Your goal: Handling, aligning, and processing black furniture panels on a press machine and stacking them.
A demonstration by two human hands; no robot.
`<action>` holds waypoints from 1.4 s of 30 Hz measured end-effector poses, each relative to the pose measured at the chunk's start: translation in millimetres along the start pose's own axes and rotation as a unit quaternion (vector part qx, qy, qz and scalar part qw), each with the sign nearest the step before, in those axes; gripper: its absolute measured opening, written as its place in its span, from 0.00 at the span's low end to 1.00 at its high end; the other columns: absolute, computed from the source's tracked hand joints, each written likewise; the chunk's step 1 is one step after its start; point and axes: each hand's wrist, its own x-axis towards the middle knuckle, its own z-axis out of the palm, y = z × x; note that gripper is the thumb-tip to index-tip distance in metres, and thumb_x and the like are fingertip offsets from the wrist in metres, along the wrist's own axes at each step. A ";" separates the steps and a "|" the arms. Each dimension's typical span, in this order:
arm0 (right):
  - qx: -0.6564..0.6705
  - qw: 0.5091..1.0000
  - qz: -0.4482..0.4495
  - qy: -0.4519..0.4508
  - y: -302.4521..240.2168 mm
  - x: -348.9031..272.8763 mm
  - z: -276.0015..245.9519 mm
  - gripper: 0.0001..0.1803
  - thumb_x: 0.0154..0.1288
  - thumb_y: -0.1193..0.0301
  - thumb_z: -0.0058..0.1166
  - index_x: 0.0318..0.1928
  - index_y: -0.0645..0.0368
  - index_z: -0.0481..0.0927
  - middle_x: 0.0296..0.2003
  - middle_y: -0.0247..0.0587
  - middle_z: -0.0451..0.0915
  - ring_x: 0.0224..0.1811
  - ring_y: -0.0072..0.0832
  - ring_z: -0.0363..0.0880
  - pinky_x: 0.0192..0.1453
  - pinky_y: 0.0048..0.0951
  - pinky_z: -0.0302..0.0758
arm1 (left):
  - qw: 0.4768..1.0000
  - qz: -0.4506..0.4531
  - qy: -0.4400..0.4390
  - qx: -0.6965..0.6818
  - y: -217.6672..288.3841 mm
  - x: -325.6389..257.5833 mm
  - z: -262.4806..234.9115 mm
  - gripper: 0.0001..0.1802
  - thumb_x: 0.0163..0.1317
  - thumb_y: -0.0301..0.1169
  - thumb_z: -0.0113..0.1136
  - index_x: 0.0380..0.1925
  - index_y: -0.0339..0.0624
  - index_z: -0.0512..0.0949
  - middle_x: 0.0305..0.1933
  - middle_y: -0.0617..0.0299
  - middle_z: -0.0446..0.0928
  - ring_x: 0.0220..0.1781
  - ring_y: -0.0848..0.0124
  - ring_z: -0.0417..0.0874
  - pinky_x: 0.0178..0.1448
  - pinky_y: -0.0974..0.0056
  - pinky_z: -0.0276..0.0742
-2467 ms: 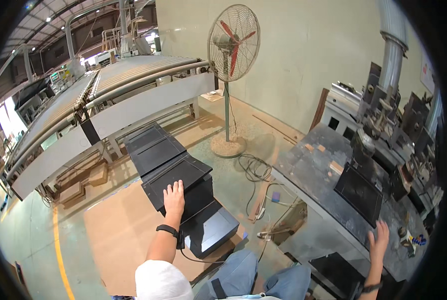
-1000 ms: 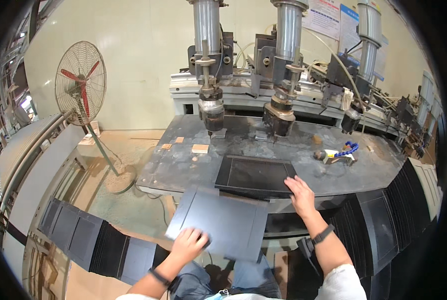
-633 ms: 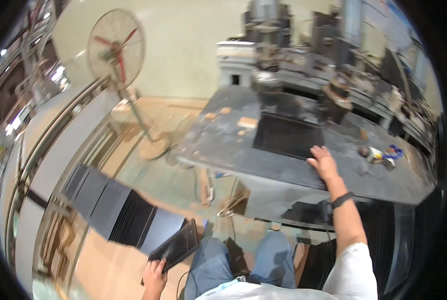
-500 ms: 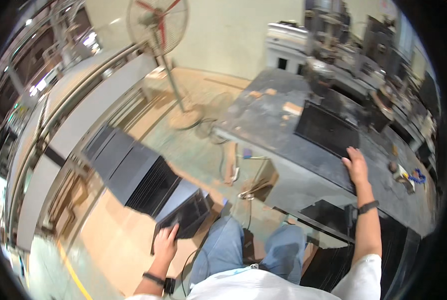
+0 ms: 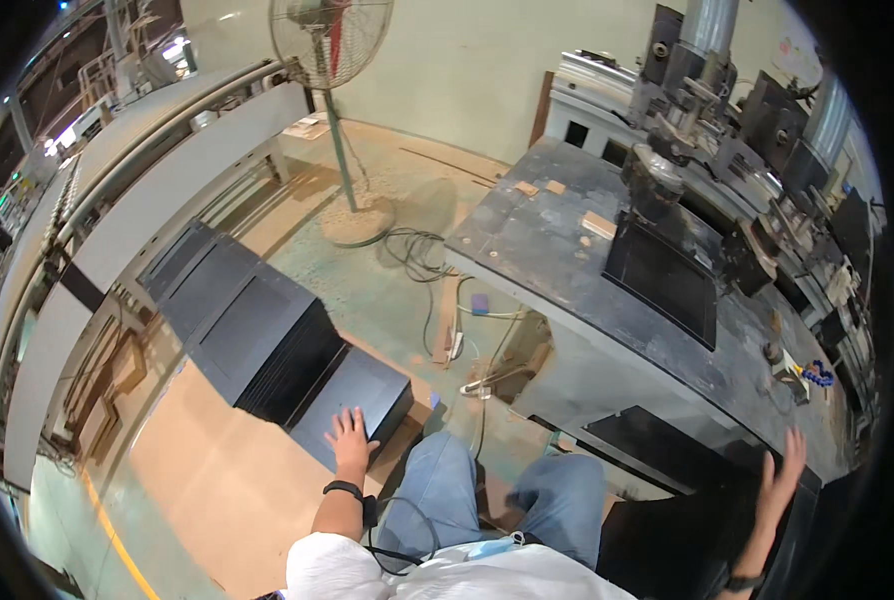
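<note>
My left hand [image 5: 350,440] lies with fingers spread on the flat dark panel topping the nearest stack [image 5: 362,395], beside my left knee. Directly behind it stands a taller stack of dark panels [image 5: 267,320], with further dark panels reaching back along the floor. My right hand [image 5: 785,470] is raised off the near right edge of the machine table [image 5: 557,255], fingers apart and holding nothing. Below and beside that hand are dark panels [image 5: 677,540], partly hidden by my body. One black panel with a raised rim [image 5: 662,280] rests on the tabletop under the machine heads.
Machine heads [image 5: 657,180] stand over the table's far side. Small wood scraps [image 5: 599,225] and a blue coiled hose [image 5: 817,373] lie on top. A pedestal fan [image 5: 342,150], loose cables [image 5: 412,255] and a roller conveyor [image 5: 197,140] stand beyond and left. Brown board [image 5: 207,470] covers some floor.
The panel my left hand held tilted is no longer raised; that hand now lies flat on the stack. My right hand has left the tabletop panel and moved toward me and right.
</note>
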 end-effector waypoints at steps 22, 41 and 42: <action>0.060 0.990 -0.049 0.116 -65.4 -15.3 -63.9 0.27 0.38 0.85 0.54 0.45 0.57 0.80 0.44 0.43 0.82 0.47 0.41 0.80 0.52 0.38 0.77 | 0.804 0.523 0.238 -0.151 466.8 42.0 -207.7 0.37 0.56 0.56 0.56 0.59 0.41 0.68 0.65 0.56 0.64 0.70 0.57 0.58 0.72 0.43 0.49; 0.173 0.973 -0.138 -0.071 -121.5 176.0 189.6 0.22 0.56 0.59 0.59 0.50 0.54 0.77 0.52 0.38 0.78 0.58 0.43 0.72 0.60 0.40 0.72 | 0.915 0.345 0.193 -0.084 56.1 -121.8 -189.9 0.29 0.38 0.23 0.61 0.48 0.47 0.78 0.44 0.62 0.76 0.42 0.60 0.76 0.45 0.59 0.74; 0.174 0.972 -0.148 -0.053 -120.4 178.3 195.9 0.22 0.56 0.59 0.59 0.50 0.54 0.77 0.52 0.38 0.78 0.58 0.43 0.72 0.60 0.40 0.71 | 0.930 0.304 0.186 -0.090 39.6 -124.9 -181.1 0.30 0.39 0.23 0.61 0.49 0.46 0.77 0.45 0.61 0.76 0.44 0.59 0.76 0.47 0.58 0.74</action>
